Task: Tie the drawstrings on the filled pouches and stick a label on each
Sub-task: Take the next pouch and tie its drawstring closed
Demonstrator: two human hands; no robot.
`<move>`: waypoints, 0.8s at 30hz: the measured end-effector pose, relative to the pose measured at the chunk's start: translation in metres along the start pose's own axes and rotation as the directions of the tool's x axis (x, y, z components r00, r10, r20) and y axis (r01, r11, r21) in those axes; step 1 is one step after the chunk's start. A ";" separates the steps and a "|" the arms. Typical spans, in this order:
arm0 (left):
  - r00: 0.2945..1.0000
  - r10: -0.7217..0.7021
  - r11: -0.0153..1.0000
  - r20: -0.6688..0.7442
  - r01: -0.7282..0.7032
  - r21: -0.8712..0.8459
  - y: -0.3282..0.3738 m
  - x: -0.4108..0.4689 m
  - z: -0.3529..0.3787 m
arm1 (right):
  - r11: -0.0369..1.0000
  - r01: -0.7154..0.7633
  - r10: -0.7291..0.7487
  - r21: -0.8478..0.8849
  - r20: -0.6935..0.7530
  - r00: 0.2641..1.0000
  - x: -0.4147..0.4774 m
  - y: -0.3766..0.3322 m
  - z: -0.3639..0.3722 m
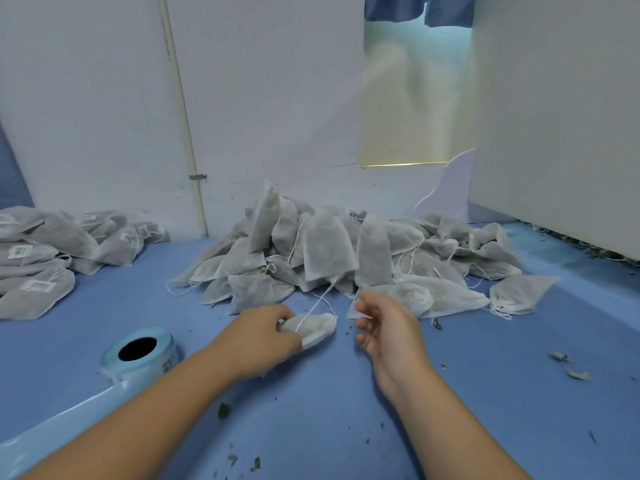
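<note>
Your left hand [265, 337] grips a filled pouch [318, 328] on the counter [346, 393]. Your right hand [389, 329] is loose-fingered and empty, just beside it. Tying step: next, pinch the drawstring [317, 304] trailing ahead.

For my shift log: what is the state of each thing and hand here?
left hand, grips the pouch
pouch, no label visible
right hand, open, empty
middle pile, no labels visible
left pile, labelled
label roll, untouched by either hand

At nine o'clock the labelled pouches [52, 268] run off the left edge; their labels [20, 251] are too blurred to read, possibly barcodes.
</note>
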State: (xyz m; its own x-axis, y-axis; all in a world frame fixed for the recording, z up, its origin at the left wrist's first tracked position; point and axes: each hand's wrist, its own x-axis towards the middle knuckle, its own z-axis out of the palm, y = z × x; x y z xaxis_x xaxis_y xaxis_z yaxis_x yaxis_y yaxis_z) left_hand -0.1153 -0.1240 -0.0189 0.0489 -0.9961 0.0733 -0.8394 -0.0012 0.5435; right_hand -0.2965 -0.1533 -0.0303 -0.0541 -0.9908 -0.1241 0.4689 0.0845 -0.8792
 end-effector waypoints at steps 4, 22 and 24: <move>1.000 -0.001 0.996 0.031 0.004 -0.093 -0.009 -0.046 -0.018 | 0.987 0.114 -0.109 -0.110 0.045 0.993 -0.011 0.000 0.004; 0.999 -0.031 0.477 0.026 0.037 -0.878 -0.064 -0.105 -0.022 | 0.622 0.484 0.061 -0.616 0.654 0.754 -0.060 0.023 0.024; 0.989 -0.066 0.653 -0.130 -0.056 -0.756 -0.062 -0.109 -0.023 | 0.640 0.486 0.032 -0.595 0.653 0.757 -0.063 0.021 0.027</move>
State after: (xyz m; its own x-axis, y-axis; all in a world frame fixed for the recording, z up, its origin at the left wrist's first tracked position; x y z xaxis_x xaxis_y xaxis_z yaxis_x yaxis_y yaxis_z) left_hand -0.0561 -0.0131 -0.0408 0.1736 -0.9740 0.1453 -0.1414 0.1214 0.9825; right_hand -0.2595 -0.0918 -0.0290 0.5497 -0.8160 0.1787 -0.2503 -0.3649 -0.8968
